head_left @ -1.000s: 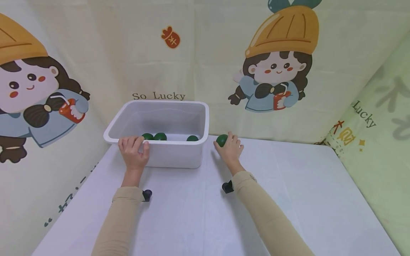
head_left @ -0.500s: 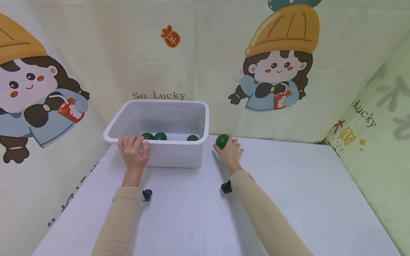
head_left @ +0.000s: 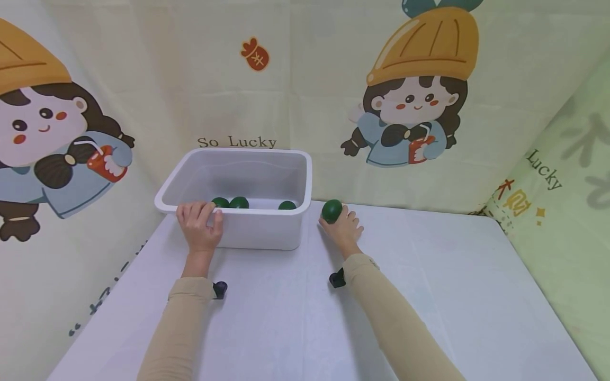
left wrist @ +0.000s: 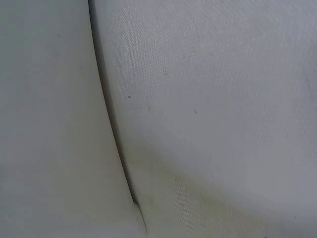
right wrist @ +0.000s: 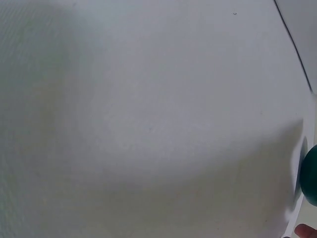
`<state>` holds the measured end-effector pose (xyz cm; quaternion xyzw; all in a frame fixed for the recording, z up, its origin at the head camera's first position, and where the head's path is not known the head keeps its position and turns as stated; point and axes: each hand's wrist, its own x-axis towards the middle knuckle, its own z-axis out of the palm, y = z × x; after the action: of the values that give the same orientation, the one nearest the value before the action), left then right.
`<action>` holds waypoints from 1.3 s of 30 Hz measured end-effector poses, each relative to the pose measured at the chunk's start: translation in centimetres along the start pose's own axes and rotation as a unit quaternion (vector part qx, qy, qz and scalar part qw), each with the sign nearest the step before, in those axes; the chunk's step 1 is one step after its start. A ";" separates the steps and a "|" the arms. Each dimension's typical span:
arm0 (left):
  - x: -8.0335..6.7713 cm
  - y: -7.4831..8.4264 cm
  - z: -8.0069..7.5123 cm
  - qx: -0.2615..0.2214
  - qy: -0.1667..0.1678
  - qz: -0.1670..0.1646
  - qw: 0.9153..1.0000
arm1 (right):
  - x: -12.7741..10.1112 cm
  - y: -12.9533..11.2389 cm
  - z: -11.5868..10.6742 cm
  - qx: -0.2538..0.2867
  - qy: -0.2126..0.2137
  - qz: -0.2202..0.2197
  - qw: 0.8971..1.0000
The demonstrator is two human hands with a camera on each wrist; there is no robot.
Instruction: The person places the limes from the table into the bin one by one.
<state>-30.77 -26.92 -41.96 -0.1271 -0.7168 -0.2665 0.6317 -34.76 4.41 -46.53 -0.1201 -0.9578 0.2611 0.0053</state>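
In the head view my left hand point(head_left: 199, 228) grips the near rim of a white plastic bin point(head_left: 257, 227), its fingers curled over the edge. Inside the bin lie 3 dark green round things, of which two point(head_left: 239, 203) are close together at the left and one point(head_left: 287, 205) is at the right. Just right of the bin, my right hand point(head_left: 344, 230) holds a dark green egg-shaped ball point(head_left: 331, 211) between thumb and fingers. That ball point(right wrist: 310, 176) shows at the right edge of the right wrist view, with a fingertip below it. In the left wrist view no hand is seen.
The bin stands on a white-covered table point(head_left: 429, 286) against a cream cloth backdrop point(head_left: 324, 63) printed with cartoon figures. A second printed cloth point(head_left: 572, 201) hangs along the right side. Dark wrist cameras point(head_left: 220, 290) stick out from the sleeves.
The green ball in my right hand has shifted slightly and more of it now shows above the fingers. My left hand and the bin have stayed in place.
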 end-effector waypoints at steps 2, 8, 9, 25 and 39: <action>0.0 0.0 0.0 0.000 0.000 -0.001 1.000 | 0.0 0.0 -0.1 -0.003 -0.007 0.003 1.000; 0.0 0.0 0.0 0.005 -0.004 -0.004 1.000 | 0.1 0.0 -0.2 -0.028 -0.027 0.009 0.999; 0.0 0.0 0.0 0.005 -0.004 -0.005 1.000 | 0.1 -0.1 -0.2 -0.030 -0.029 0.009 0.999; -0.4 0.0 -0.1 0.005 0.004 -0.001 1.000 | 0.4 -0.3 -0.2 -0.046 -0.026 -0.012 0.999; -0.1 0.3 -0.4 0.006 -0.005 0.000 1.000 | 0.8 -0.5 -0.3 -0.062 -0.026 -0.012 0.998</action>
<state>-30.24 -26.85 -41.98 -0.1248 -0.7217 -0.2618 0.6285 -35.67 4.34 -46.08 -0.1015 -0.9735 0.2037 -0.0241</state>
